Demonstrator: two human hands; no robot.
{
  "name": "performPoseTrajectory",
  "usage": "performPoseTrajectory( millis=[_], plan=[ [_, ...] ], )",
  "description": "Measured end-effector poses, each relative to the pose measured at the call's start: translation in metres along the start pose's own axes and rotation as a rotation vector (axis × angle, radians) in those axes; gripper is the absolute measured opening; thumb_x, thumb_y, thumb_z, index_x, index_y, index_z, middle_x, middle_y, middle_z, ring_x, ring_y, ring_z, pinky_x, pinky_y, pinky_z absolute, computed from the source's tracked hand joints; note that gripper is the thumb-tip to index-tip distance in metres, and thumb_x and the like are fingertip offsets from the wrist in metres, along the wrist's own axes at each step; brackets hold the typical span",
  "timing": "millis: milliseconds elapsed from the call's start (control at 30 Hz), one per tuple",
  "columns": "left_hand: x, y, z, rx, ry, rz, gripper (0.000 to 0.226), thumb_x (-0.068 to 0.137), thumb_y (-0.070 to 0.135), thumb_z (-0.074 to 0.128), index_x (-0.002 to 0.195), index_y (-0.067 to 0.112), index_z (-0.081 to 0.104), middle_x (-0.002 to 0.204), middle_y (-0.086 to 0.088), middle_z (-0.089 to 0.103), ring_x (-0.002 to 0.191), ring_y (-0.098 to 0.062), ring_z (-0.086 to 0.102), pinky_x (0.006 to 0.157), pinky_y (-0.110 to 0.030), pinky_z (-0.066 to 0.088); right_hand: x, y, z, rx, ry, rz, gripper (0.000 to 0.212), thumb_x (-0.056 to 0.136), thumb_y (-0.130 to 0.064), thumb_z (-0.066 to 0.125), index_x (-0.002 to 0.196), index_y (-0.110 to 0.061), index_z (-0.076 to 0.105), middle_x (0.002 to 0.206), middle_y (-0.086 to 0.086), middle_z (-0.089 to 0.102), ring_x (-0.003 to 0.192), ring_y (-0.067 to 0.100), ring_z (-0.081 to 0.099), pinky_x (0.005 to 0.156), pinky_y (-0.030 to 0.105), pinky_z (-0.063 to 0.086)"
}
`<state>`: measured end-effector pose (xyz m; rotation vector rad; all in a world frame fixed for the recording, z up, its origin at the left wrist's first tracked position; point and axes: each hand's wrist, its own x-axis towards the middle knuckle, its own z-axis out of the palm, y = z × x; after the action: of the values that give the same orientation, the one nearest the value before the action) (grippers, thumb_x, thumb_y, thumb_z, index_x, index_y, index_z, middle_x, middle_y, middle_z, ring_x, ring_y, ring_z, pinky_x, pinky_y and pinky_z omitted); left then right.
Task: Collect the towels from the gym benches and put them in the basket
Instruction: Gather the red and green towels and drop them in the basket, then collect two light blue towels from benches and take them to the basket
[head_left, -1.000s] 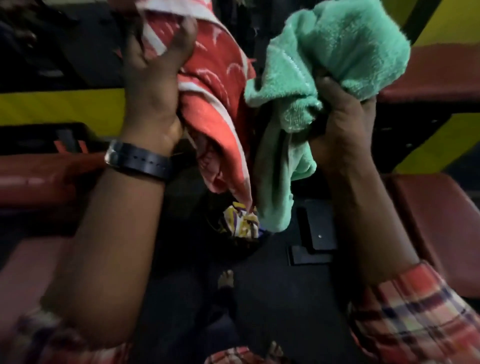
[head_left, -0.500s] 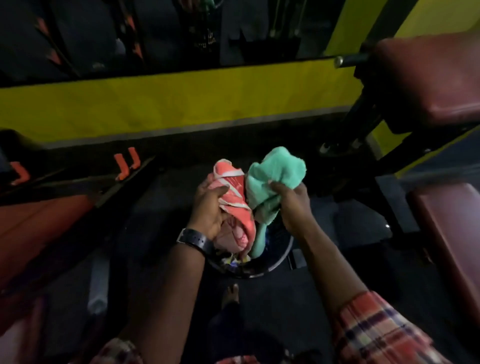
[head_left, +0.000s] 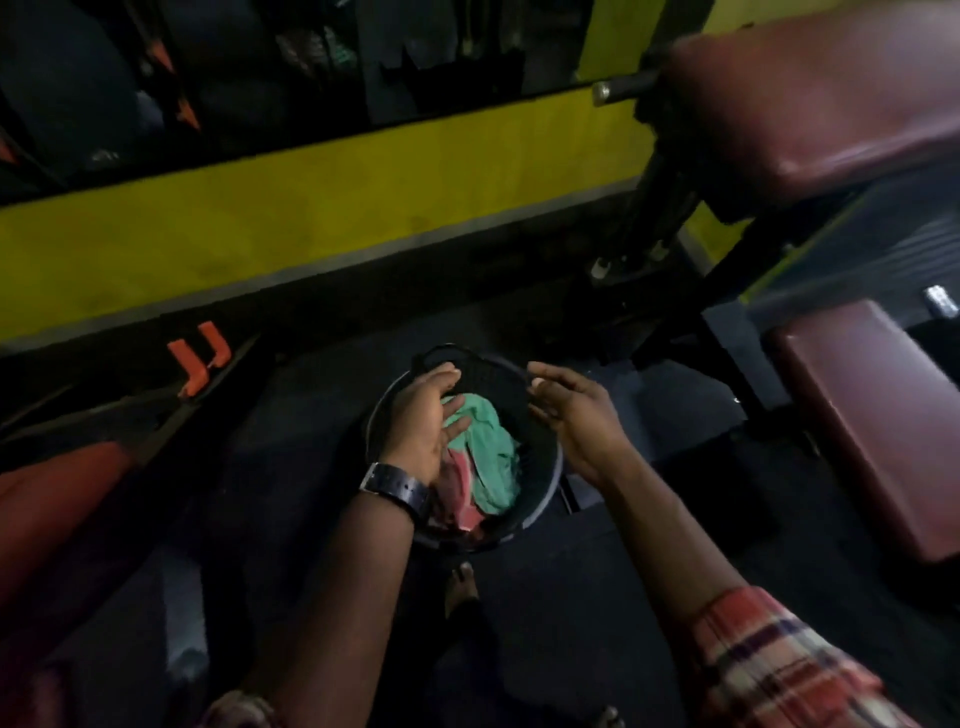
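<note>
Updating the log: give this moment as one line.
left hand: open, over basket | right hand: open, at basket | green towel, red towel: in basket

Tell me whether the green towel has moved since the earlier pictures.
Yes. The green towel went down, from above the basket into it.

Green towel (head_left: 491, 444) & red towel (head_left: 464, 501) crumpled in blk basket (head_left: 557, 480) (on floor).

Head camera looks steeply down over basket (head_left: 551, 488)
</note>
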<state>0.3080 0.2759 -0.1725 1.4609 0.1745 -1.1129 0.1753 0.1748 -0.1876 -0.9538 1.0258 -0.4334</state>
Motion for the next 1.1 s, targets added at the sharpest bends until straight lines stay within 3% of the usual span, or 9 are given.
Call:
performPoseTrajectory(
  millis=[100, 233, 367, 467, 600, 667, 733, 800, 1100],
  plan=[
    [-0.021, -0.01, 0.039, 0.078, -0.071, 0.062, 0.014, 0.094, 0.019, 0.053, 0.1, 0.025, 0.064, 0.102, 0.007, 0.064, 0.109, -0.02, 0.06, 0.076, -0.031, 0.051, -0.023, -0.012, -0.036, 0.024, 0.035, -0.066, 0.021, 0.093, -0.005, 0.054, 0.106, -0.013, 0.068, 0.097, 0.007, 0.068, 0.088, 0.018, 0.064, 0.081, 0.032, 0.052],
    [-0.072, -0.046, 0.113, 0.195, -0.227, 0.102, 0.011, 0.092, 0.02, 0.058, 0.096, 0.027, 0.065, 0.099, 0.007, 0.066, 0.106, -0.02, 0.062, 0.082, -0.036, 0.051, -0.069, -0.024, -0.116, 0.085, 0.134, -0.141, 0.021, 0.092, -0.006, 0.055, 0.105, -0.016, 0.069, 0.1, 0.01, 0.066, 0.093, 0.022, 0.06, 0.087, 0.038, 0.048],
    [-0.137, -0.099, 0.197, 0.293, -0.364, 0.169, 0.016, 0.091, 0.017, 0.062, 0.105, 0.023, 0.064, 0.094, 0.007, 0.067, 0.101, -0.018, 0.062, 0.078, -0.033, 0.051, -0.129, -0.031, -0.221, 0.153, 0.223, -0.236, 0.021, 0.091, -0.008, 0.057, 0.099, -0.021, 0.072, 0.105, 0.003, 0.07, 0.094, 0.015, 0.064, 0.077, 0.031, 0.054],
    [-0.189, -0.142, 0.26, 0.354, -0.472, 0.221, 0.023, 0.091, 0.014, 0.062, 0.113, 0.018, 0.063, 0.096, 0.005, 0.067, 0.103, -0.019, 0.062, 0.076, -0.033, 0.05, -0.181, -0.039, -0.302, 0.218, 0.288, -0.313, 0.022, 0.089, -0.007, 0.058, 0.097, -0.021, 0.073, 0.091, -0.006, 0.074, 0.085, 0.009, 0.066, 0.072, 0.029, 0.057],
    [-0.255, -0.198, 0.344, 0.438, -0.647, 0.247, 0.024, 0.092, 0.013, 0.06, 0.115, 0.017, 0.061, 0.093, 0.002, 0.065, 0.095, -0.016, 0.061, 0.071, -0.029, 0.048, -0.254, -0.049, -0.409, 0.266, 0.466, -0.403, 0.023, 0.09, -0.005, 0.057, 0.1, -0.021, 0.071, 0.109, 0.002, 0.068, 0.099, 0.015, 0.061, 0.069, 0.031, 0.055],
    [-0.285, -0.229, 0.391, 0.462, -0.735, 0.23, 0.019, 0.092, 0.012, 0.058, 0.109, 0.02, 0.061, 0.088, 0.004, 0.064, 0.089, -0.013, 0.06, 0.069, -0.027, 0.047, -0.289, -0.05, -0.462, 0.293, 0.547, -0.453, 0.023, 0.09, -0.003, 0.057, 0.099, -0.02, 0.071, 0.105, 0.003, 0.069, 0.095, 0.016, 0.062, 0.068, 0.03, 0.056],
    [-0.301, -0.249, 0.421, 0.493, -0.806, 0.232, 0.014, 0.093, 0.013, 0.058, 0.102, 0.022, 0.062, 0.091, 0.005, 0.066, 0.09, -0.011, 0.061, 0.07, -0.028, 0.048, -0.311, -0.049, -0.497, 0.315, 0.606, -0.468, 0.023, 0.09, -0.005, 0.058, 0.097, -0.022, 0.071, 0.096, -0.004, 0.073, 0.09, 0.012, 0.065, 0.071, 0.032, 0.056],
    [-0.321, -0.283, 0.468, 0.557, -0.913, 0.217, 0.013, 0.092, 0.015, 0.059, 0.101, 0.024, 0.064, 0.099, 0.004, 0.068, 0.095, -0.011, 0.063, 0.075, -0.03, 0.05, -0.339, -0.042, -0.551, 0.363, 0.695, -0.51, 0.023, 0.091, -0.006, 0.057, 0.1, -0.023, 0.07, 0.102, -0.006, 0.072, 0.098, 0.012, 0.065, 0.079, 0.037, 0.055],
    [-0.399, -0.422, 0.684, 0.674, -1.27, 0.067, 0.017, 0.09, 0.013, 0.062, 0.104, 0.021, 0.066, 0.097, 0.002, 0.069, 0.097, -0.017, 0.063, 0.073, -0.03, 0.053, -0.442, -0.02, -0.759, 0.507, 1.182, -0.555, 0.027, 0.091, -0.004, 0.056, 0.114, -0.014, 0.066, 0.124, 0.007, 0.065, 0.111, 0.021, 0.063, 0.084, 0.041, 0.055]
  ],
)
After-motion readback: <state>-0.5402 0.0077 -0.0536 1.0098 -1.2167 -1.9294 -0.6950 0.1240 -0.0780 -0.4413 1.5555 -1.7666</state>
